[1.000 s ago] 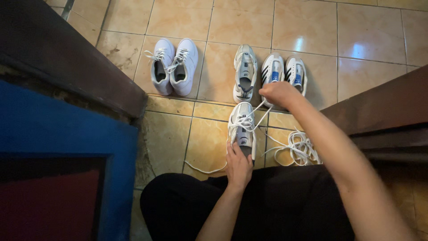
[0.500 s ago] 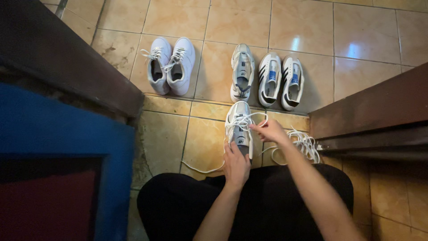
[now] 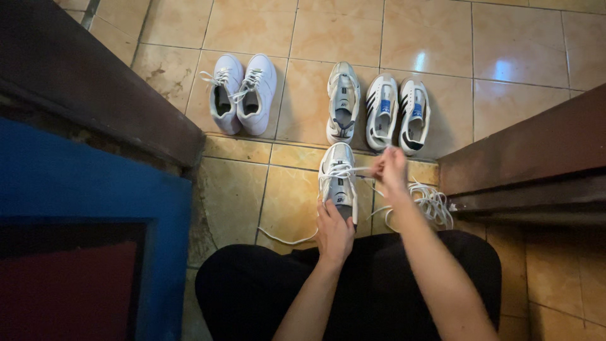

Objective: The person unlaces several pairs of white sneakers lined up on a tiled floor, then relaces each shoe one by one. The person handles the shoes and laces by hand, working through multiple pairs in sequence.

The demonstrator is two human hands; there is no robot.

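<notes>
**Lace drawn taut over a white sneaker on the tiled floor**

The person sat low on the tan floor tiles [image 3: 435, 44], knees in black trousers [image 3: 379, 284] filling the near edge of the head view. A white and grey sneaker [image 3: 338, 180] stood on the tiles just beyond the knees, toe pointing away, near the middle of the scene.

The left hand [image 3: 334, 233] was closed over the heel end of that sneaker, fingers wrapped on it and holding it down. The right hand [image 3: 390, 167] was raised just to the right of the shoe, its fingers pinched together on a white shoelace [image 3: 356, 169] that ran tight from the eyelets across to the fingertips. The two hands were apart, one at the heel and one beside the laced part. A loose end of lace [image 3: 284, 240] trailed on the floor to the left of the heel.

Right of the sneaker, touching the floor near the right forearm, lay a tangled heap of white laces [image 3: 432, 202].

Farther off, three groups of shoes stood in a row: a pair of plain white sneakers [image 3: 243, 91] on the left, a single white and grey sneaker [image 3: 343, 101] in the middle, and a pair of white shoes with dark stripes [image 3: 398, 113] just right of it.

A dark wooden edge [image 3: 95, 82] ran along the left, with a blue surface [image 3: 82, 183] nearer, and another dark wooden piece [image 3: 524, 151] stood on the right.
</notes>
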